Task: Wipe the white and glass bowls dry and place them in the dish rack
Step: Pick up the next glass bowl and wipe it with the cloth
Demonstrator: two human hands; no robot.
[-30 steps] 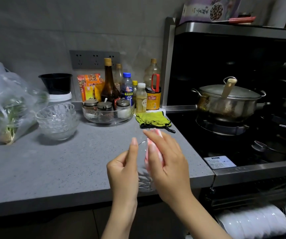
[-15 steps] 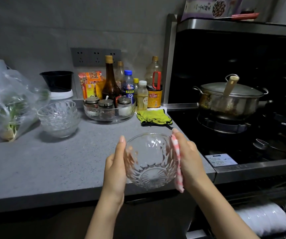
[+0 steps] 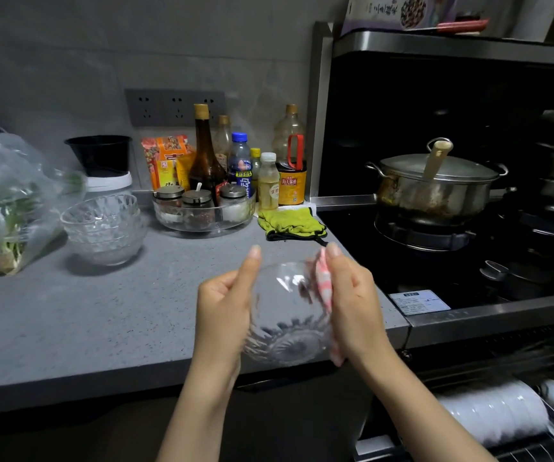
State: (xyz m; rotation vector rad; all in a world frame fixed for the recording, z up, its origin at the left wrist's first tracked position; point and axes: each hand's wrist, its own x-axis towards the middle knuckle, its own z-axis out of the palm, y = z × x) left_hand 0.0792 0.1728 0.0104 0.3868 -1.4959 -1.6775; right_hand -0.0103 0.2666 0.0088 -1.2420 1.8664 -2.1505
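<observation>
Faceted glass bowl (image 3: 285, 323) in grip of left hand (image 3: 225, 303); right hand (image 3: 355, 305) clamps pink cloth (image 3: 324, 282) against it.

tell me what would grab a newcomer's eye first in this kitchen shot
First, the two hands at centre: the left hand grips a clear glass bowl above the counter's front edge, while the right hand holds a pink-and-white cloth against its side. Next come the lidded steel pot on the stove at right and the stack of glass bowls on the grey counter at left.
</observation>
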